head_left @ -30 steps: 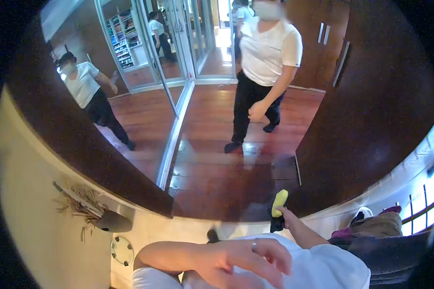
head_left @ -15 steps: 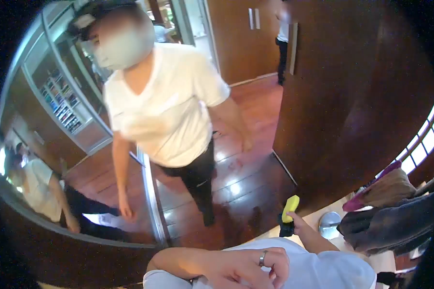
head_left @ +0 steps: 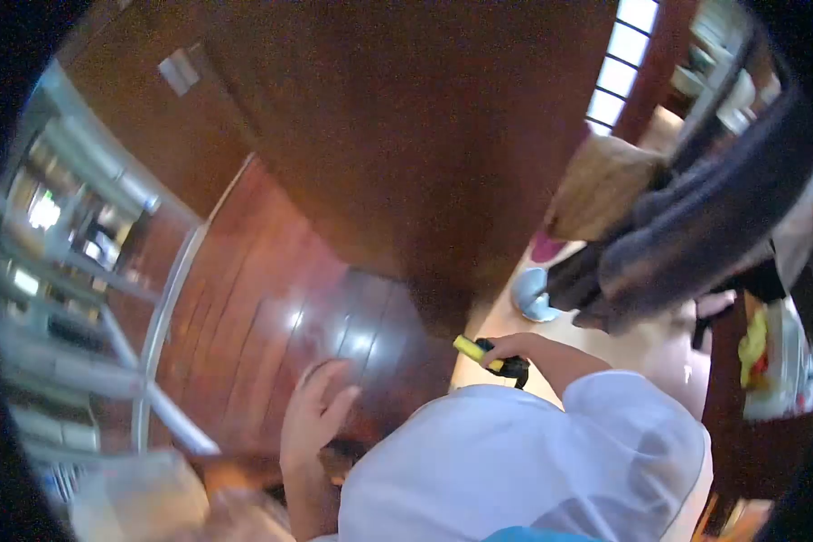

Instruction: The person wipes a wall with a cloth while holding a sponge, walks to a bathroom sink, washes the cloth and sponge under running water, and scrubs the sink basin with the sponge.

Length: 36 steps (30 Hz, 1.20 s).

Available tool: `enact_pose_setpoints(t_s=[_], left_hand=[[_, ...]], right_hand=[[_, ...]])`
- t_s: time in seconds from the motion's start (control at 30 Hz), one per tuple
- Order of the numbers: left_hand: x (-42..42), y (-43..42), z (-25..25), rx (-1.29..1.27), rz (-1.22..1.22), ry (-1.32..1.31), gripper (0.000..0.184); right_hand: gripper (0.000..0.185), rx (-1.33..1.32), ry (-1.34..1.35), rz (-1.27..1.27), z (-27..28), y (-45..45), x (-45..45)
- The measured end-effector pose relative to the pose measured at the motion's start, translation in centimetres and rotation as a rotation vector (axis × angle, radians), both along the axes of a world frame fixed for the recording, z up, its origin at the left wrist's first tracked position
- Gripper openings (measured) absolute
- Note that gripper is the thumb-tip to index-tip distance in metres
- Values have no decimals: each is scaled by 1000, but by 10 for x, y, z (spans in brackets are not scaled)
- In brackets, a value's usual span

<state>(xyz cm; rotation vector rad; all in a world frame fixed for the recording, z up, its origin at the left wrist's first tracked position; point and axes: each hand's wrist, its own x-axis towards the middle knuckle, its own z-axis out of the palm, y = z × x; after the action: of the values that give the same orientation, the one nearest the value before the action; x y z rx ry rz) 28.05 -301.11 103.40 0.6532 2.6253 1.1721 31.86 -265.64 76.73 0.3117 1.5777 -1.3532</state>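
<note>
My right hand [head_left: 515, 349] is closed around a small yellow and black object [head_left: 479, 350], close to my body at the right. Its yellow end is block-shaped, and a dark loop hangs from the black part; its exact kind cannot be made out. My left hand [head_left: 314, 411] is raised at the lower left over the wooden floor [head_left: 244, 334]. Its fingers are spread a little, with nothing visible in them. My white shirt [head_left: 479, 452] fills the bottom middle.
A dark brown wooden panel [head_left: 379, 135] stands ahead. At the right, dark towels or cloths [head_left: 686, 235] and a brown cloth [head_left: 596, 190] hang near a pale counter [head_left: 641, 352]. A glass door frame [head_left: 167, 307] is at left. A blurred pale shape [head_left: 140, 497] is at lower left.
My view has swung to the right, so the masked person ahead has left the middle. My left hand has moved from across my chest to out in front, lower left.
</note>
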Motion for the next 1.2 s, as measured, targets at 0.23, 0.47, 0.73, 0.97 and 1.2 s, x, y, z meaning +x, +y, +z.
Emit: enact_pose_setpoints(t_s=[0.23, 0.47, 0.73, 0.97, 1.2], left_hand=[[-57, -2, -125, -557, -228, -145, 44], [-84, 8, -130, -624, -424, -136, 45], [-138, 24, -101, -605, -598, -68, 47], [-152, -27, -83, -686, -786, -108, 50], [-157, -46, -125, -673, -664, -112, 49]], right_hand=[[41, 197, -157, -279, -2, 65, 75], [51, 303, -1, -456, 34, 45, 135], [54, 109, -272, -1198, -37, -38, 220], [48, -40, -23, -1402, -20, -98, 216], [67, 86, 428, -1350, 16, -25, 114]])
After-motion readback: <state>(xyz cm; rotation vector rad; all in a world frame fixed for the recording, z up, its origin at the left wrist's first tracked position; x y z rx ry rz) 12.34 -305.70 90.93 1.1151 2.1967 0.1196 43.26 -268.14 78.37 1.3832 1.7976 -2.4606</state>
